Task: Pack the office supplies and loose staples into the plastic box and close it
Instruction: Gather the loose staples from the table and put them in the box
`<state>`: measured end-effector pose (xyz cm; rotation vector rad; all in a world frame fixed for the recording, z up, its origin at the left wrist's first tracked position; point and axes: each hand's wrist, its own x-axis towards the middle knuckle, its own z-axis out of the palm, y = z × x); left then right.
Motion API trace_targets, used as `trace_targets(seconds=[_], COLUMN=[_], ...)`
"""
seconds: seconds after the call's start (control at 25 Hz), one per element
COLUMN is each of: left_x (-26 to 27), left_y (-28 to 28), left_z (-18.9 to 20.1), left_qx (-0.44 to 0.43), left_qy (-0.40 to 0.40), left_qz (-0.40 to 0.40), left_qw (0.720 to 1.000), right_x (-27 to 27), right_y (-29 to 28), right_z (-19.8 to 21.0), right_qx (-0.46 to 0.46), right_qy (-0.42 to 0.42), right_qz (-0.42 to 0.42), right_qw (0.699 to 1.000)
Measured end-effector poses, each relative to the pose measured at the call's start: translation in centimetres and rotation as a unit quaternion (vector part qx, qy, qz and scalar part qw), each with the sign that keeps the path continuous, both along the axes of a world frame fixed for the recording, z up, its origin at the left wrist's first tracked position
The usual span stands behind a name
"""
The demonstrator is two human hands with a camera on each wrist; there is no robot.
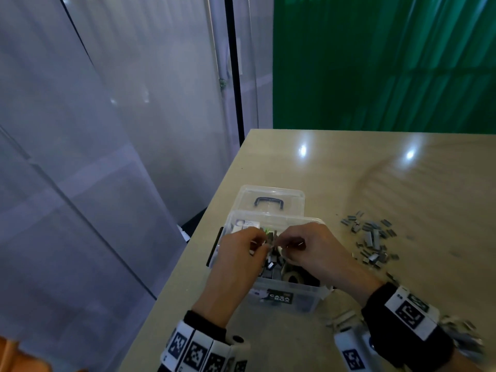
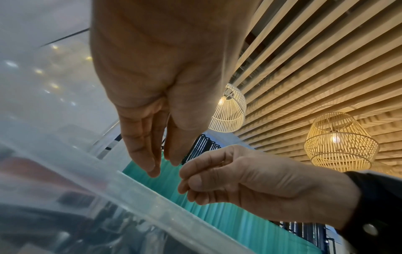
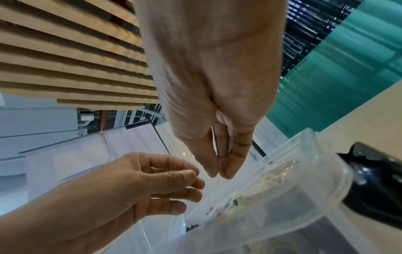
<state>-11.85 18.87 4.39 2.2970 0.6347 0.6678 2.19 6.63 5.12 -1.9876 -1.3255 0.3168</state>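
Desk (image 1: 402, 183) carries the plastic box (image 1: 281, 296) at its left edge, open top up, long axis running away from me; lid (image 1: 268, 200) lies flat behind it. Loose staples (image 1: 373, 240) heaped right of the box. My left hand (image 1: 241, 253) and right hand (image 1: 311, 251) meet over the opening, each grip pressed fingertip to thumb; whether they pinch staples, I cannot tell. Best let go low inside the walls, so nothing bounces out.

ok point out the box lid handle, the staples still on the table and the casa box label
lid handle (image 1: 269, 203): head view, middle of the dark bar.
loose staples (image 1: 371, 238): head view, middle of the grey pile right of the box.
label (image 1: 279, 298): head view, black patch on the box's near wall.
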Motion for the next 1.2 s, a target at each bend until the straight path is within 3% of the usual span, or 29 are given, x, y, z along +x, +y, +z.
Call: trace_targets(seconds=[0.36,0.52,0.6,0.76,0.92,1.2], left_x=[6.2,9.6,10.9,13.0,14.1,13.3], left_y=[-4.5,-8.1,-10.6,-14.5,-16.1,-17.7], left_z=[0.1,0.1,-0.1,-2.4,-6.0,-9.3], left_qx=[-0.019,-0.006,-0.003,0.035,0.072,0.127], left_qy=[-0.009,-0.007,0.009,0.136,0.280,0.397], left_qz=[-0.088,-0.134,-0.162,-0.209,-0.172,-0.098], left_qw=[0.996,0.991,0.987,0.968,0.942,0.904], right_x=[5.2,7.3,8.7,10.5,11.7,12.3], right_y=[-8.0,-11.4,-13.7,-17.5,-19.6,-20.3], right_z=[2.3,1.4,0.0,-4.3,-7.4,-9.4], right_qx=[0.045,0.046,-0.001,-0.154,-0.258,-0.304], right_qy=[0.033,0.045,0.038,0.055,0.034,0.036], right_qz=[-0.112,-0.141,-0.150,-0.138,-0.151,-0.146], right_qw=[0.992,0.988,0.988,0.977,0.954,0.941])
